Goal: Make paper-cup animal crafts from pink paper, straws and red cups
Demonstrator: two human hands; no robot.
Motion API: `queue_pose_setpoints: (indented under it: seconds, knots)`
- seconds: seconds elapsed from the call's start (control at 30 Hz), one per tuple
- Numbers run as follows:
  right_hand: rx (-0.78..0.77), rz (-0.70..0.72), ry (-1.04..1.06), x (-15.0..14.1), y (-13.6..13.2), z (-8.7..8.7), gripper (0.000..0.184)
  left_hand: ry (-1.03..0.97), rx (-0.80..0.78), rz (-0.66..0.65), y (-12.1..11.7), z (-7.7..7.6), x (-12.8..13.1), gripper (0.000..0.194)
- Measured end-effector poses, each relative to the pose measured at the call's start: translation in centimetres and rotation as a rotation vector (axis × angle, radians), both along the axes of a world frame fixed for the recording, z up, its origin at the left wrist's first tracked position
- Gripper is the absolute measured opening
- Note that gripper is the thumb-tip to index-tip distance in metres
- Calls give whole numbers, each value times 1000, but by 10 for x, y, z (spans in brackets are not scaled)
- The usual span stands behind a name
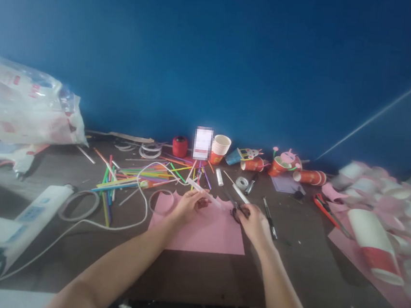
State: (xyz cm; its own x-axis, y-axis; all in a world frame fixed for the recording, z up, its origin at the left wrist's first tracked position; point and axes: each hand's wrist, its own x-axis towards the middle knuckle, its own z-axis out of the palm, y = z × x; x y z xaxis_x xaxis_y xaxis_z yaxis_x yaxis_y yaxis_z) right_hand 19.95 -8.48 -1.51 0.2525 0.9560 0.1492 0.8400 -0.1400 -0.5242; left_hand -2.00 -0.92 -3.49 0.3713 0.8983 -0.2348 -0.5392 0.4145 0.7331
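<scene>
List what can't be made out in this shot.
All head view:
- Upright panel: text pixelated.
- Pale strip at left hand: too blurred to identify.
- Scissors: handles partly hidden by right hand.
- Plastic bag: cut off by left edge, contents veiled by cloudy film.
- Cup pile: blurred, can't count.

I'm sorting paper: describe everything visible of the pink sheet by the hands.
The pink sheet lies flat on the dark table, matte, paper-like. Its near edge is straight, its far edge scalloped. A pale ring overlaps its left side. The left hand is over it; the right hand holds scissors at its right edge; contact is unclear.
</scene>
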Motion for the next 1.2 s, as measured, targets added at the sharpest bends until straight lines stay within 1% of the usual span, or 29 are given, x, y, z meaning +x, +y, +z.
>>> queue_pose_setpoints:
  seconds: [0.07, 0.2, 0.3, 0.37, 0.43, 0.47, 0.53, 0.6, 0.63, 0.7, 0.73, 0.8, 0.9, 1.03, 1.2]
  knots:
    - [-71, -11, -115, 4, -4, -4, 20, -9, -34, 11, 2, -1, 1, 31]
    - [-155, -40, -242, 1, -5, -8, 25, -19, -65, 13, 4, 1, 2, 28]
    - [-185, -58, -276, -1, -3, -6, 23, -18, -76, 2, 3, 5, 1, 27]
    - [-169, -59, -238, 1, -4, -1, 18, -15, -78, 2, 2, 7, 0, 27]
    - [-121, -60, -99, 2, -10, 4, 17, -14, -77, 14, 1, 8, 0, 30]
    - [-101, -62, 29, 1, -15, 7, 18, -17, -79, 24, 0, 9, 0, 31]
    - [-104, -68, 411, -5, -28, 8, 24, -28, -83, 44, -1, 9, 0, 33]
    - [-154, -79, 877, -19, -44, 5, 31, -53, -97, 60, -1, 9, 0, 33]
    - [-192, -68, 1074, -29, -51, 3, 33, -70, -108, 73, -2, 8, 0, 32]
    - [-172, -65, 1364, -52, -64, -3, 30, -105, -129, 103, -2, 7, 1, 32]
    - [-139, -84, 1454, -63, -69, -5, 28, -119, -137, 121, -2, 7, 1, 32]
    - [-122, -94, 1557, -84, -76, -9, 32, -132, -139, 152, -2, 7, 1, 32]
    - [-168, -61, 1544, -104, -80, -11, 42, -152, -115, 178, -3, 8, 2, 29]
    - [-256, 15, 1422, -113, -73, -7, 46, -159, -77, 191, -6, 11, 1, 28]
    - [-215, 23, 1360, -116, -51, 1, 47, -83, -66, 241, -8, 15, 2, 33]
